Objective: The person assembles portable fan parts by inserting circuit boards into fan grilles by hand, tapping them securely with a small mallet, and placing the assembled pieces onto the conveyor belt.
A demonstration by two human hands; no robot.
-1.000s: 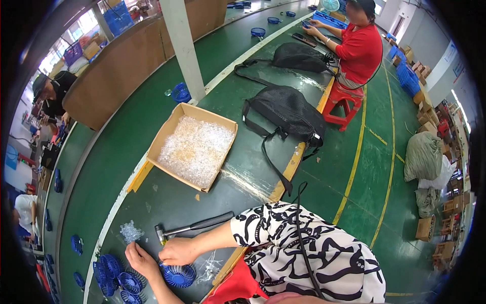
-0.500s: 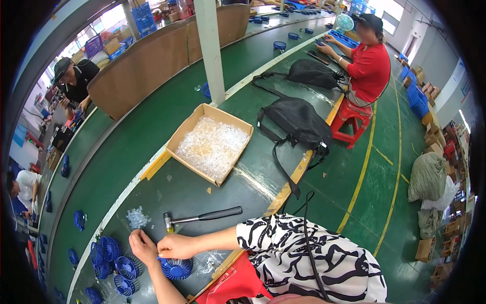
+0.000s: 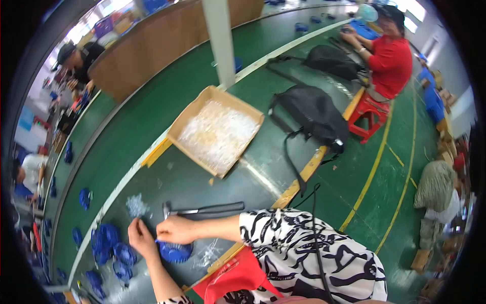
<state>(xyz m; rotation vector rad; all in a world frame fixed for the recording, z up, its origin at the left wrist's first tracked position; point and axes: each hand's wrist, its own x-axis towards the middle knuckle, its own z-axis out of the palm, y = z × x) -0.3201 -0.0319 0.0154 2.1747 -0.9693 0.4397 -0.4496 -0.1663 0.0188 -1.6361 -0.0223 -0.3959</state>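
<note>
My left hand (image 3: 141, 238) is held with fingers pinched together, just below a small pile of clear plastic pieces (image 3: 136, 206). Anything between its fingertips is too small to make out. Beside it, my right hand (image 3: 176, 230) is closed at the upper edge of a round blue ribbed fan grille (image 3: 175, 252), partly covering it; a bit of blue shows at its fingertips. A hammer (image 3: 202, 208) with a black grip lies just beyond my right hand. Several more blue fan grilles (image 3: 105, 240) are heaped left of my left hand.
Farther up the bench stands a cardboard tray (image 3: 174, 133) full of clear pieces, near a white post (image 3: 218, 45). Black bags (image 3: 314, 116) lie to its right. A green conveyor (image 3: 116, 167) carries blue parts. A co-worker in red (image 3: 392, 68) sits at far right.
The whole view has tilted, so the bench things sit higher in the picture. My hands have drawn slightly apart, with the right still at the grille.
</note>
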